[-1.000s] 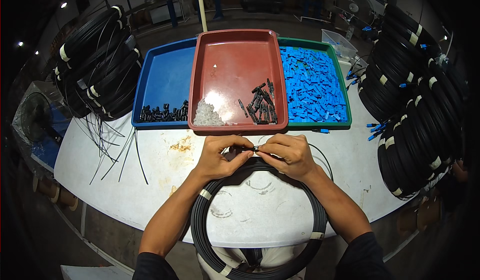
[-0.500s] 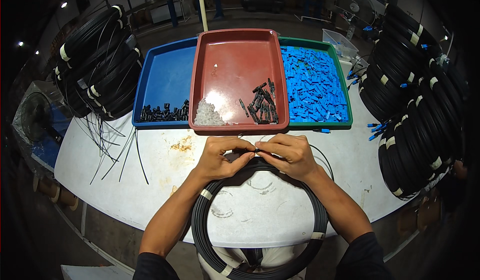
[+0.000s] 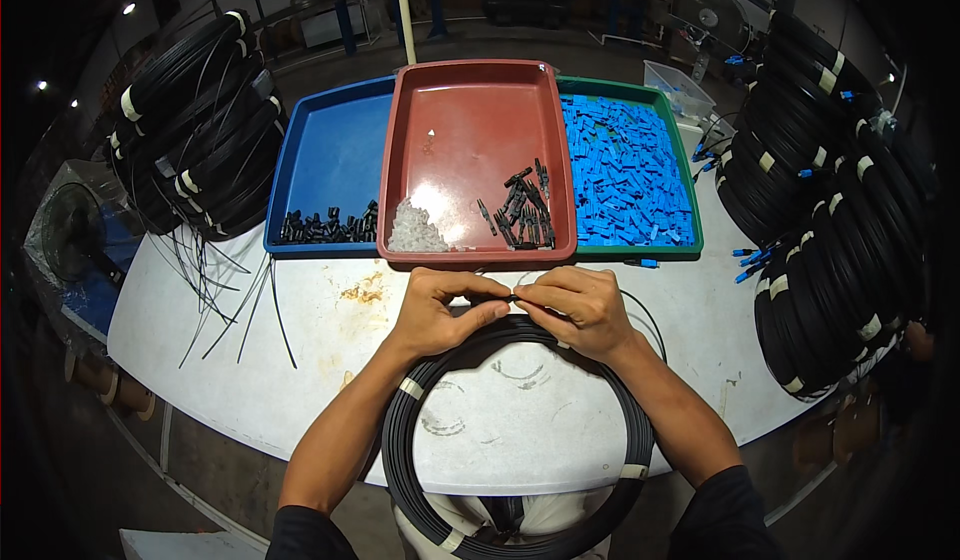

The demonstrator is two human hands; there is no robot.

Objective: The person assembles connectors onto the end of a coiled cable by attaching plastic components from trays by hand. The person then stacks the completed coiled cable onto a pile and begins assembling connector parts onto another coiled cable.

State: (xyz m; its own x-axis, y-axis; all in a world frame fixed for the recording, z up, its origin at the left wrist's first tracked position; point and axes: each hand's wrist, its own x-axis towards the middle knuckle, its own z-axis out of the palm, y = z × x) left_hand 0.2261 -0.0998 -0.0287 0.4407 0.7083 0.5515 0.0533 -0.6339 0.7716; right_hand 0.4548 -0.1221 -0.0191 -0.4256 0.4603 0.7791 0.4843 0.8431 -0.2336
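Left hand (image 3: 435,310) and right hand (image 3: 580,305) meet fingertip to fingertip, pinching a small dark piece on the cable end (image 3: 507,300) above the black cable coil (image 3: 515,430) at the desk's (image 3: 300,360) near edge. Judgement: keep both pinches steady and aligned; spares lie in the red tray (image 3: 470,130).

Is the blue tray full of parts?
No, the blue tray is mostly bare, with only a short row of small black parts along its near edge.
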